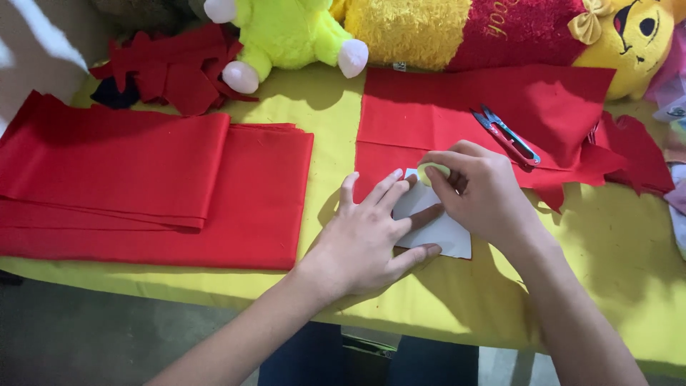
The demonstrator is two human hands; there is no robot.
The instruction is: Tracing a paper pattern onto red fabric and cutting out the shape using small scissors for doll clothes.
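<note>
Pressing flat with spread fingers, the left hand (368, 239) holds a white card template (439, 229) on the red cloth piece (457, 114) at the near edge of the yellow desk (329, 129). The right hand (475, 189) pinches a pale yellow chalk piece (433, 171) just at the template's far corner. The template's long axis runs from there toward the near right, under both hands.

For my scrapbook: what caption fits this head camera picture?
Left hand presses a white card onto red cloth; right hand pinches a small pale piece.
</note>
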